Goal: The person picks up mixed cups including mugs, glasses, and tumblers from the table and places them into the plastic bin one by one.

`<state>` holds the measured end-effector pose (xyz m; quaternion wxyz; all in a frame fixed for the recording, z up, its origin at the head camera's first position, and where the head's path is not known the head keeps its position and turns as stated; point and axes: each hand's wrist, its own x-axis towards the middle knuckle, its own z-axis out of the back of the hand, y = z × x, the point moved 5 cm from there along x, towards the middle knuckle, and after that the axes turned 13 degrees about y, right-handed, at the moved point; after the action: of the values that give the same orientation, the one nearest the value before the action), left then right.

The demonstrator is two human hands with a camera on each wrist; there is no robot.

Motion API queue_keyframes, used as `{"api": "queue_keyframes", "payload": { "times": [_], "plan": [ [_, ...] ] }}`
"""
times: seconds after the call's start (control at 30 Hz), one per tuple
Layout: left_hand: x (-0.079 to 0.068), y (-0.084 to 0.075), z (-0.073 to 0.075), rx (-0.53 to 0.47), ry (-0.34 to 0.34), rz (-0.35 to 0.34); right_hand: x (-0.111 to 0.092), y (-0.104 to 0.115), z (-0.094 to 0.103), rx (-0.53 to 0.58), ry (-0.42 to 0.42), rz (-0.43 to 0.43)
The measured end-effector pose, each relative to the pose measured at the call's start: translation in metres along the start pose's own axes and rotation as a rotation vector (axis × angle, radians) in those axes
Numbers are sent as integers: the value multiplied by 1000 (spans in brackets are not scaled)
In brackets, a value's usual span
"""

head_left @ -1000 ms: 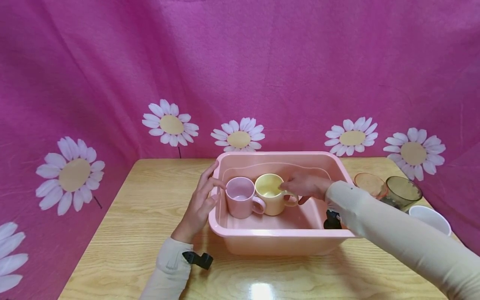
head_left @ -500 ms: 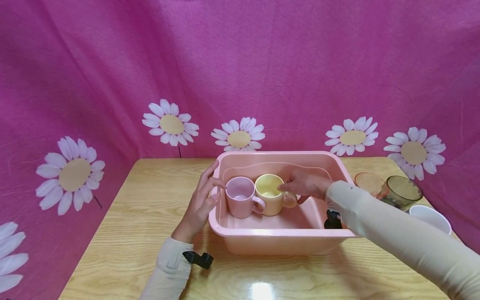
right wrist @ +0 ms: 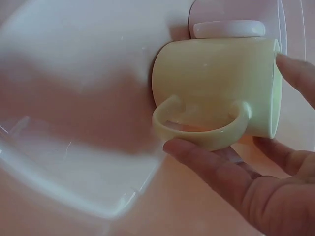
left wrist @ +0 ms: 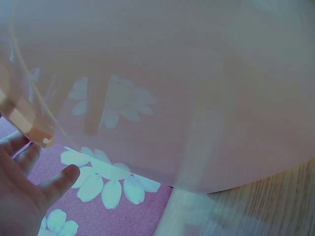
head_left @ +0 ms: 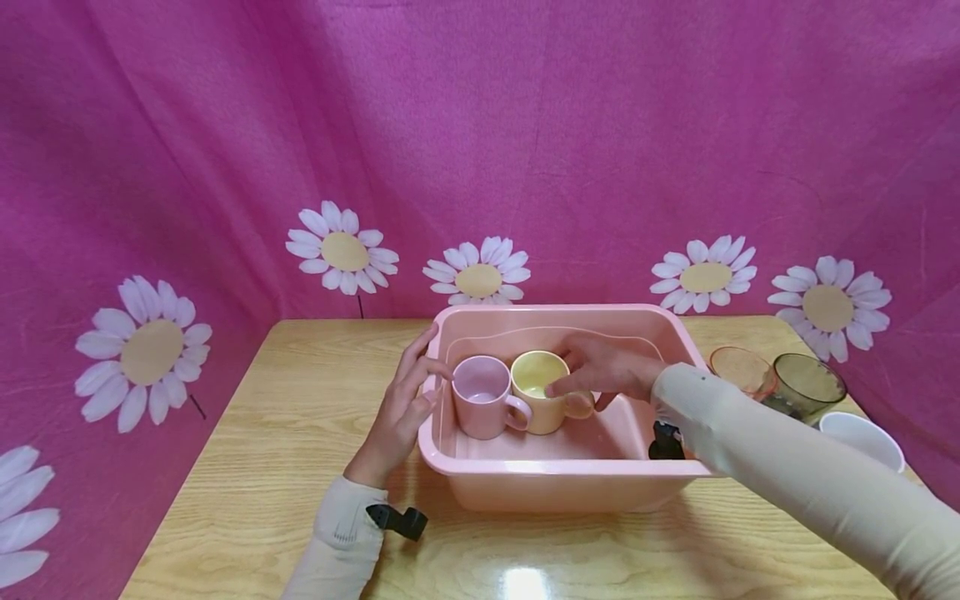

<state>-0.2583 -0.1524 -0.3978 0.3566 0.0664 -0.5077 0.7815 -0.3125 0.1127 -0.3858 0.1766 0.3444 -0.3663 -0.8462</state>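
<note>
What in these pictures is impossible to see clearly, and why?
Head: lower part of white round cup, hidden by beige fabric sleeve.
Head: right side of yellow ceramic mug, partly hidden by right hand.
Left wrist: inside of pink plastic tub, hidden by its wall.
Right wrist: lilac ceramic mug, cut by top edge.

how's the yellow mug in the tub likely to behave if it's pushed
The yellow mug looks like glossy ceramic, so it's probably stiff and may feel slippery. It stands upright, broad for its height, so would likely slide before tipping. The pink mug sits close alongside, so knocks might chip either.
</note>
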Motion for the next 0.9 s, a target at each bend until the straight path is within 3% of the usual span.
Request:
{"api": "queue_keyframes", "payload": {
  "times": [0.5, 0.9],
  "plan": [
    [0, 0, -1, -9, 1, -1, 2, 2, -2, -57, 43, 74],
    [0, 0, -1, -5, -1, -6, 5, 3, -2, -74, 88, 42]
  ]
}}
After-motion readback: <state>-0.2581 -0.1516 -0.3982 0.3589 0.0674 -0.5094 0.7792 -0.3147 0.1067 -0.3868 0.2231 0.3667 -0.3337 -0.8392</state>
